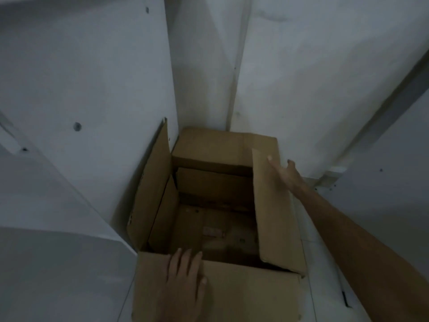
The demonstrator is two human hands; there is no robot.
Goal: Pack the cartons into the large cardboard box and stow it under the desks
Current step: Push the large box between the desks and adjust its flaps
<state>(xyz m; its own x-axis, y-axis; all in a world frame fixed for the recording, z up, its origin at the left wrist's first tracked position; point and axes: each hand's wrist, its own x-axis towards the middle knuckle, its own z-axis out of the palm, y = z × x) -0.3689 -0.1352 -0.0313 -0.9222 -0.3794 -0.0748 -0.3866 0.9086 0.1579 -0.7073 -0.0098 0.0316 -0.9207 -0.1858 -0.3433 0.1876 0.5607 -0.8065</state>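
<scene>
A large brown cardboard box stands on the floor in a dim white corner, its top flaps up. Inside lies flat brown cardboard or a carton, too dark to make out well. My left hand lies flat, fingers spread, on the near flap. My right hand reaches over the right flap, with the fingers stretched out against its far top edge. Neither hand grips anything.
White panels close in on the left and behind the box. A white panel with a grey rail slopes along the right. A strip of pale floor shows to the right of the box.
</scene>
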